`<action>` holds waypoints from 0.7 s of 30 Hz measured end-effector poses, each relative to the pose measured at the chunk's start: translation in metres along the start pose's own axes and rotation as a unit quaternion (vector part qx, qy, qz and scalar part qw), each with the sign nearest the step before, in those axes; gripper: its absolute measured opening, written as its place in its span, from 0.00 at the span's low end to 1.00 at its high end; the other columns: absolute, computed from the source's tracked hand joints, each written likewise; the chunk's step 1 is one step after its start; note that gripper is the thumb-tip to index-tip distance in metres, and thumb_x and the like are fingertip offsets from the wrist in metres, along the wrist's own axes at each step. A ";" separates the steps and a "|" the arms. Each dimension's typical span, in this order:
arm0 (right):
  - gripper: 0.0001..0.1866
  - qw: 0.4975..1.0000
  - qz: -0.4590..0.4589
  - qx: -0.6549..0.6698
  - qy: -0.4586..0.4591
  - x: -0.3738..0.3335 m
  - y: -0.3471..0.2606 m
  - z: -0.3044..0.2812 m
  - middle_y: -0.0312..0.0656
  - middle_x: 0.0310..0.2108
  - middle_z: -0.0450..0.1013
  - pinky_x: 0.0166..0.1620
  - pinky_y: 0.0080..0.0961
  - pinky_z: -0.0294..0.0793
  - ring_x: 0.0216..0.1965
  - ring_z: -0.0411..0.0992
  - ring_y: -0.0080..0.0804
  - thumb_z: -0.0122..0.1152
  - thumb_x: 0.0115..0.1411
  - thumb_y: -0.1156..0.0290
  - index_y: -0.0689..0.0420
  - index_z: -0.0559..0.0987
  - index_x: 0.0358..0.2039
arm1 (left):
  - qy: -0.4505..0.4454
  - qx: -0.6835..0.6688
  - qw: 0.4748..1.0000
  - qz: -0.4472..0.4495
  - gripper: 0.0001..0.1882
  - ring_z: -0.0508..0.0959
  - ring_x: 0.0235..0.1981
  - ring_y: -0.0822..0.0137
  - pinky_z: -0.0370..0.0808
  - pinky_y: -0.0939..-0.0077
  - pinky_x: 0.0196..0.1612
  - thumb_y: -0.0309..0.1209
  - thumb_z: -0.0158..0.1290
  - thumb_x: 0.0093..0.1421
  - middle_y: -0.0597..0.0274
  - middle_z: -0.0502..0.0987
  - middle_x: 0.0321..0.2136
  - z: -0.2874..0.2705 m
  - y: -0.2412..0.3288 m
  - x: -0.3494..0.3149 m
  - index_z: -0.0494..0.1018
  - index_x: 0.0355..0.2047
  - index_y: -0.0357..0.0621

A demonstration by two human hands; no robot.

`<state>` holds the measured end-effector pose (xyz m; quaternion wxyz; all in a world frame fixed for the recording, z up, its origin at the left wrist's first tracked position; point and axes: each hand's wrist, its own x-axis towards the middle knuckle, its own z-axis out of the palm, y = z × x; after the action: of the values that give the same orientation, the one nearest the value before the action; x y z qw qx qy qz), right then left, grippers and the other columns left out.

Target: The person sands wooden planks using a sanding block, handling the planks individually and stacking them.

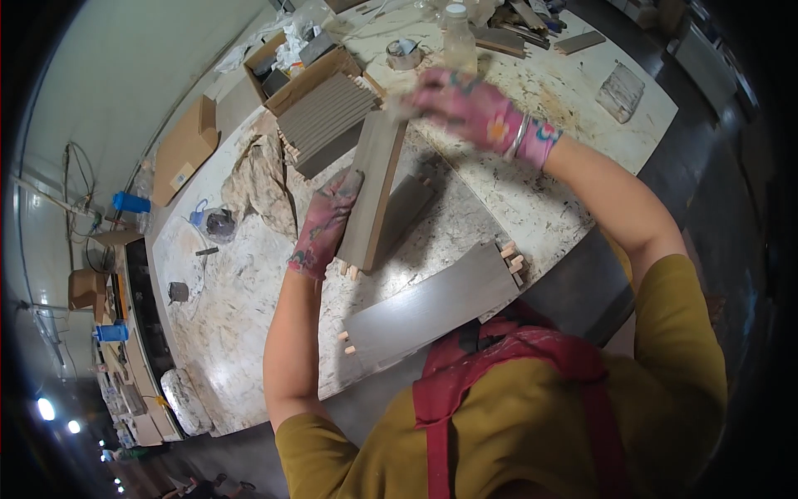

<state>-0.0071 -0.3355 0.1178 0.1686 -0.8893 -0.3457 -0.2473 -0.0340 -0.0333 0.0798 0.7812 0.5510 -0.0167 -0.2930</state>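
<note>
A grey board (374,191) with a brown edge is tilted up over the table, and my left hand (327,224), in a pink floral glove, grips it along its left side. At the board's far end is my right hand (461,104), in a matching glove and blurred. Its fingers are closed around something pale that I cannot make out. Beneath the raised board lies another grey board (407,204), partly hidden. Nearer to me rests a wide grey board (432,301) with wooden dowels (511,256) sticking out of both ends.
A stack of grey boards (328,121) stands beyond my left hand, beside an open cardboard box (345,62). A crumpled stained cloth (264,179) lies left. A tape roll (405,55), a clear bottle (459,40) and a wrapped block (620,93) sit on the stained white table (241,333).
</note>
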 end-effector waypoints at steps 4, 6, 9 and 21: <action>0.20 0.976 0.160 0.116 0.092 -0.025 0.036 -0.018 0.40 0.47 0.73 0.50 0.34 0.74 0.49 0.72 0.39 0.61 0.59 0.68 0.45 0.75 0.53 | 0.159 0.131 0.978 -0.007 0.15 0.78 0.28 0.68 0.78 0.73 0.28 0.35 0.50 0.64 0.63 0.76 0.32 0.012 0.017 -0.023 0.71 0.50 0.45; 0.21 0.975 0.151 0.136 0.092 -0.037 0.030 -0.021 0.40 0.47 0.73 0.52 0.32 0.73 0.50 0.72 0.38 0.62 0.59 0.68 0.47 0.75 0.54 | 0.159 0.206 0.965 0.013 0.18 0.75 0.36 0.77 0.74 0.80 0.37 0.38 0.55 0.65 0.70 0.76 0.37 0.015 0.033 -0.045 0.72 0.51 0.43; 0.22 0.960 0.160 0.205 0.103 -0.060 0.022 -0.022 0.41 0.48 0.73 0.55 0.29 0.70 0.50 0.71 0.34 0.62 0.59 0.70 0.52 0.74 0.54 | 0.064 0.251 0.948 0.184 0.21 0.75 0.39 0.74 0.74 0.79 0.43 0.29 0.58 0.61 0.65 0.76 0.43 0.041 0.045 -0.073 0.69 0.53 0.38; 0.25 0.889 0.216 0.392 0.093 -0.109 -0.012 -0.019 0.42 0.51 0.70 0.60 0.26 0.65 0.54 0.68 0.31 0.63 0.61 0.59 0.60 0.74 0.55 | 0.043 0.821 0.527 0.215 0.41 0.69 0.53 0.49 0.68 0.53 0.53 0.50 0.62 0.46 0.50 0.69 0.54 0.148 -0.016 -0.158 0.67 0.59 0.51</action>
<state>-0.0914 -0.3937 0.0743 0.5844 -0.7762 -0.1971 -0.1309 -0.2233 -0.0874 0.1701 0.0236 0.9408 -0.3342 0.0510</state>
